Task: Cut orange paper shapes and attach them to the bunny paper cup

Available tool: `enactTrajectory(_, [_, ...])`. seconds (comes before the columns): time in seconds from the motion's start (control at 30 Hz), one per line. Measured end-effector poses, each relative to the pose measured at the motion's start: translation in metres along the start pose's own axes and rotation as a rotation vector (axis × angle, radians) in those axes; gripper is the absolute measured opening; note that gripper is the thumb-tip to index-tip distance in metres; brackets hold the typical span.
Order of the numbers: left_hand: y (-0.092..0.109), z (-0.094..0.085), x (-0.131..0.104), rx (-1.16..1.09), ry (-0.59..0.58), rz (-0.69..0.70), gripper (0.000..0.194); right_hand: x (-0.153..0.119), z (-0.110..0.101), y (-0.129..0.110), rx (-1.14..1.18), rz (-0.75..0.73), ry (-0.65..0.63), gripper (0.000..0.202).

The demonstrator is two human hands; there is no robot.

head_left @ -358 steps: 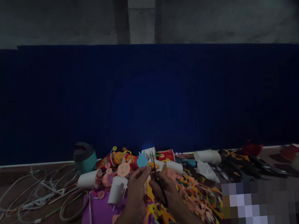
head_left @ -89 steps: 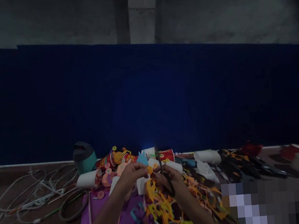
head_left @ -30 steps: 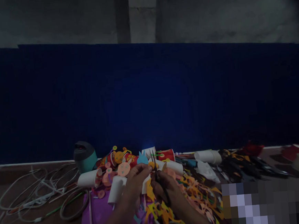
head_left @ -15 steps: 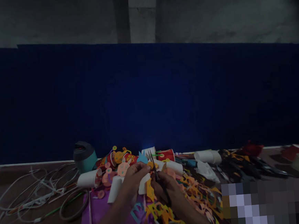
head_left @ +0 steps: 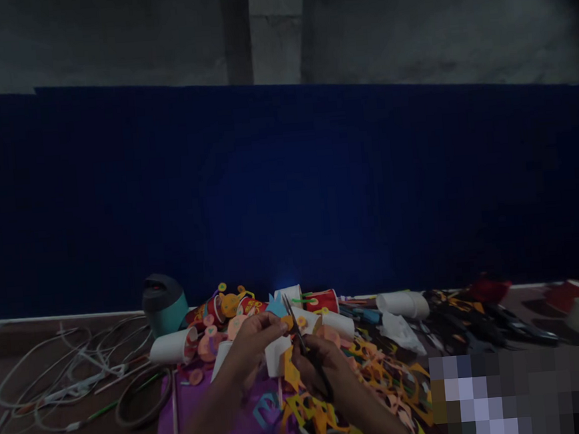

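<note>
My right hand is closed round the handles of dark scissors, whose blades point up and away from me. Pinched in the fingertips of my left hand is a small orange paper piece, right beside the blades. Below the hands lies a purple sheet with a blue paper cutout on it. Yellow and orange paper scraps are heaped under my right wrist. Just beyond my fingers are a blue spiky paper shape and a white paper cup.
On the left stand a teal and dark grey container and tangled white cables. Red paper cups and round paper faces line the back by the blue panel. To the right lie stacked white cups and crumpled white tissue.
Both hands have shifted slightly left, with the scissors and the orange piece. The scissor blades now lean a little further left. The surrounding things stay where they were.
</note>
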State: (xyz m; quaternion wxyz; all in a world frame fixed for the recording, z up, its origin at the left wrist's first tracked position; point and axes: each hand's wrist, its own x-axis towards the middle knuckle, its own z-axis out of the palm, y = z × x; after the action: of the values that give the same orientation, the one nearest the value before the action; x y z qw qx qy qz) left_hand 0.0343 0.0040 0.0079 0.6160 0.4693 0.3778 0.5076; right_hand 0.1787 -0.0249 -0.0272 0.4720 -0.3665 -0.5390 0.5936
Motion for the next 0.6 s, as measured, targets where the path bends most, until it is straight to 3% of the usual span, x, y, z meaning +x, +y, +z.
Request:
enactTrajectory(0.4, [0.005,-0.008,0.001,0.043,-0.019,-0.023,0.016,0.0,-0.003,-0.005,-0.071,0.038,0.006,0.034])
enactTrajectory(0.6, [0.0,-0.008,0.001,0.223,-0.141,-0.057,0.012,-0.001,-0.009,-0.015,-0.037,-0.01,0.071,0.034])
